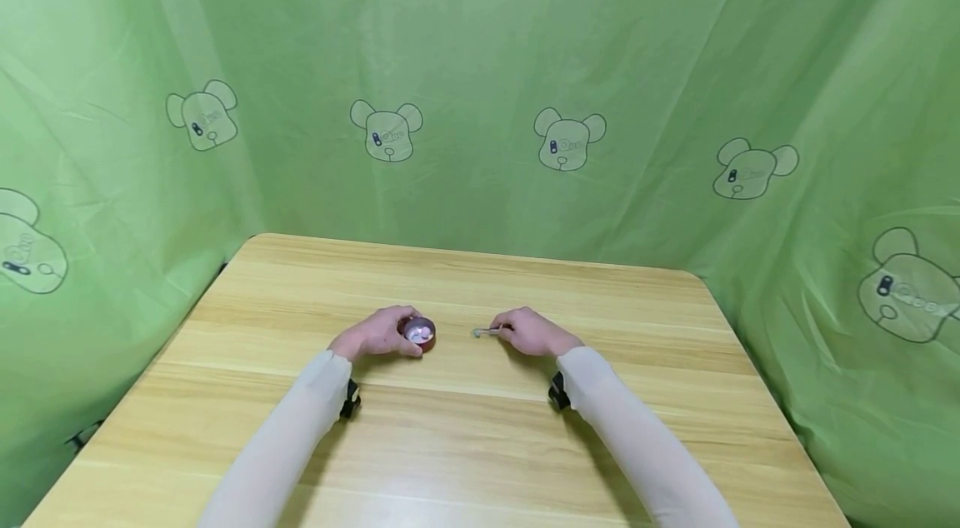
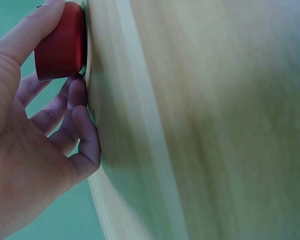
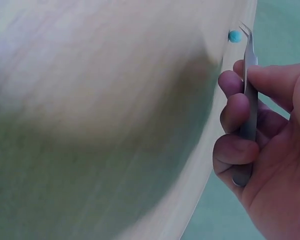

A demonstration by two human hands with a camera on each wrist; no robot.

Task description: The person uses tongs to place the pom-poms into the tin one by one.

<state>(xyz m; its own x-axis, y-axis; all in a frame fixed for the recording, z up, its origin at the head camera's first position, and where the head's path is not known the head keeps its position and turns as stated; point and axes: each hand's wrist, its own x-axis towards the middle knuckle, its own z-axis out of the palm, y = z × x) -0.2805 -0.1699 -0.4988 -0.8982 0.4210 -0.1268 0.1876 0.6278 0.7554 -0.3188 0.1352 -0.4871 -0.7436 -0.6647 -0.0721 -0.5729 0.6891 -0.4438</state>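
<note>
left hand point(image 1: 377, 334) curled round small red dish point(image 1: 420, 334), thumb and fingers on its wall, dish sitting on wooden table point(image 1: 480, 445) mid-front, pale beads inside. right hand point(image 1: 531, 331) pinching metal tweezers point(image 1: 489, 331), tips low by tiny blue bead point(image 3: 234, 36) on tabletop. hands apart, green bear-print curtain point(image 1: 480, 78) behind.
</note>
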